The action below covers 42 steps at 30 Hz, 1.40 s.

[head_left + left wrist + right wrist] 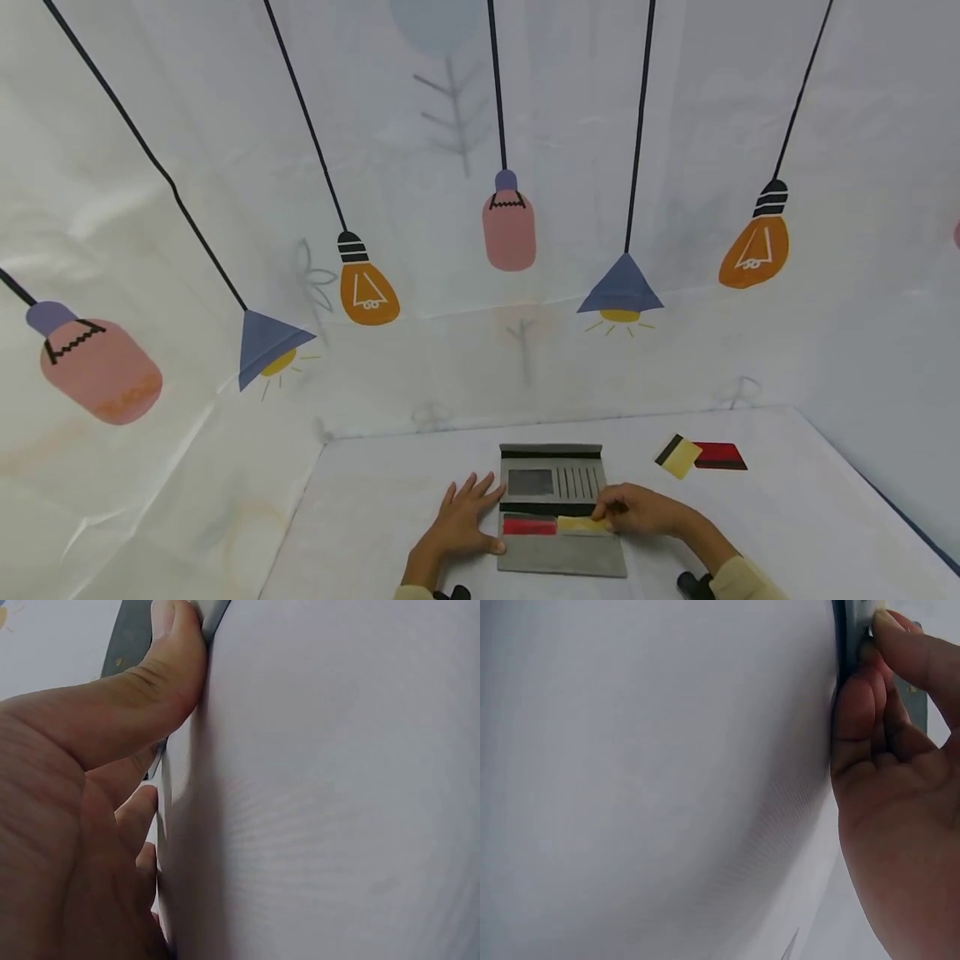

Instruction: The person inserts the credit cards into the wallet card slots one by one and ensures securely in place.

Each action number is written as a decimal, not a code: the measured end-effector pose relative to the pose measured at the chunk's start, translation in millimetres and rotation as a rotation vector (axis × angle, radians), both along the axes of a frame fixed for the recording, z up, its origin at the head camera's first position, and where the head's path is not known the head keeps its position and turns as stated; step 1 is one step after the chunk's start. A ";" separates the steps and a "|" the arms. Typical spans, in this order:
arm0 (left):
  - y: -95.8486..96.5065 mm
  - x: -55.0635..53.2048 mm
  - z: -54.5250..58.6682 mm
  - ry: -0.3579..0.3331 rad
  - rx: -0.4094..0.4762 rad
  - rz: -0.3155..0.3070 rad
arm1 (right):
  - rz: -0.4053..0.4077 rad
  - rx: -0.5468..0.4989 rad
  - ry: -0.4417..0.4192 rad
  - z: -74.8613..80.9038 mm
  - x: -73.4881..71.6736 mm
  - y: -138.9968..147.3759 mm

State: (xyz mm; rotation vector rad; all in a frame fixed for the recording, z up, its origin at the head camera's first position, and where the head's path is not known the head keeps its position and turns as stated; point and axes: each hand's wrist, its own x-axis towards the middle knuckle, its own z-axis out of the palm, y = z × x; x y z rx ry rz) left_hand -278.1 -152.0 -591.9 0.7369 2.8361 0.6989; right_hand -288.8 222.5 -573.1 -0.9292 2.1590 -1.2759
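Yellow card (579,525) pinched at its right end by right fingers (612,497), left fingers (138,814) spread, touching grey wallet (561,556)

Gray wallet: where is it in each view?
Head: the gray wallet lies at the bottom, just right of centre.
Left wrist: top edge, left of centre, partly behind the left hand.
Right wrist: top right, partly behind the right hand.
Shared landmark: the white tabletop.

Card wallet (562,555) grey, banded black, bearing one red card (529,527) and one yellow card (576,524); loose yellow card (683,457) and loose red card (726,451) each black-striped; tabletop (360,517) white; wall sheet (450,358) white, printed with pink, blue and orange lamps (509,237).
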 end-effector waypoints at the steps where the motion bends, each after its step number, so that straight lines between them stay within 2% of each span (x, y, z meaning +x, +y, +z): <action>1: -0.3 0.1 0.2 0.007 -0.001 -0.002 | -0.023 0.014 0.021 0.5 1.5 0.2; 6: 0.6 1.8 2.8 0.021 -0.008 0.010 | -0.144 0.076 0.111 1.1 8.0 3.2; 11: 4.5 5.0 1.1 0.020 -0.009 0.028 | -0.227 0.098 0.133 -1.0 12.5 11.7; 16: 6.7 5.3 -3.5 0.053 -0.016 0.042 | -0.300 0.095 0.147 0.8 15.1 22.4; 20: 6.7 5.7 -5.4 0.061 -0.018 0.054 | -0.329 0.105 0.108 9.6 17.8 31.4; 25: 6.5 5.8 -8.5 0.068 -0.006 0.071 | -0.377 0.111 0.107 20.1 18.9 51.0; 31: 7.2 7.9 -8.8 0.073 0.007 0.081 | -0.470 0.115 0.080 19.9 16.1 72.7; 35: 8.2 9.5 -6.8 0.079 0.010 0.078 | -0.504 0.121 0.061 17.0 13.7 81.3; 39: 9.3 11.0 -4.7 0.073 0.003 0.084 | -0.565 0.145 0.097 15.9 9.0 89.6; 42: 9.6 11.9 -4.1 0.071 0.003 0.087 | -0.641 0.190 0.192 17.8 4.5 96.1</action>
